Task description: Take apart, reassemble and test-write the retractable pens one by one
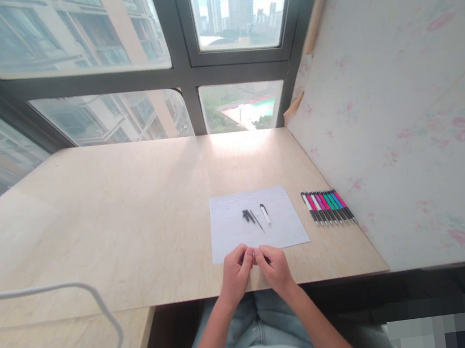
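- The tabletop (136, 219) was big and made of pale wood. It ran up to a wide window at 12 o'clock and to a flowery wall at 3 o'clock.
- A thin white wire frame (100, 303) curved over the near left part, at about 8 o'clock from the hands.
- A sheet of white paper (231, 236) lay flat on the tabletop, right in front of the person. Its near edge was just under the fingertips.
- The left hand (236, 272) and the right hand (274, 267) were close together at the near edge of the paper. Their fingertips met in the middle and seemed to pinch something tiny between them. It was too small to tell what it was.
- A row of pens (327, 206) lay side by side at about 2 o'clock from the hands, just past the right edge of the paper. They were white, pink, green and blue, with dark tips. Their long sides ran from 11 o'clock to 5 o'clock. The right hand was nearer to them.
- Small pen parts lay on the paper at 12 o'clock from the hands, near but apart from them.
- A white pen barrel (265, 213) was the right one. Its long side ran nearly from 12 to 6 o'clock.
- A thin dark refill (257, 220) lay in the middle, slanted from 11 to 5 o'clock.
- A short black piece (246, 215) lay at the left. Both hands were about as near to these parts.
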### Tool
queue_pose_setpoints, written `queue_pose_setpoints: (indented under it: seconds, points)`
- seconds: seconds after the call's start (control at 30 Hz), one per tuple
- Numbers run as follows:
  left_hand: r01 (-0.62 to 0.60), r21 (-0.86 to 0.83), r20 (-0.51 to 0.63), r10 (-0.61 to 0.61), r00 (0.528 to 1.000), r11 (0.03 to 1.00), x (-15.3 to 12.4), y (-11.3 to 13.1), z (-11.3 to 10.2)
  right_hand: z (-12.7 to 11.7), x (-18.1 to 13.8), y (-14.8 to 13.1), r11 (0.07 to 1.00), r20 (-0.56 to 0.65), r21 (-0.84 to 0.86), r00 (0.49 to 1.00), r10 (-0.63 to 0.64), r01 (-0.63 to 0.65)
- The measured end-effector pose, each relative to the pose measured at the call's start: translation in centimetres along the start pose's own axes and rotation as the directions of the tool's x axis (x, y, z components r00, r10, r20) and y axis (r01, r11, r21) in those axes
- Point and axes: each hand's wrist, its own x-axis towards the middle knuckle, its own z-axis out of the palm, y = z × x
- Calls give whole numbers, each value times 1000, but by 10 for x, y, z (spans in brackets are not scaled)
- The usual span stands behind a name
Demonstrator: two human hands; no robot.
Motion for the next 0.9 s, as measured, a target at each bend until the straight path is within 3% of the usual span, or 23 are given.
queue_pose_setpoints:
  seconds: [0.7, 0.9]
  points:
    - [-9, 5, 15, 9, 1000, 1000, 0, -4, -1, 0, -1, 2, 999, -11, 30, 999, 39, -39]
    - [-14, 47, 27, 13, 1000, 999, 0, -4, -1, 0, 1, 0, 972, -37, 169, 984, 172, -163]
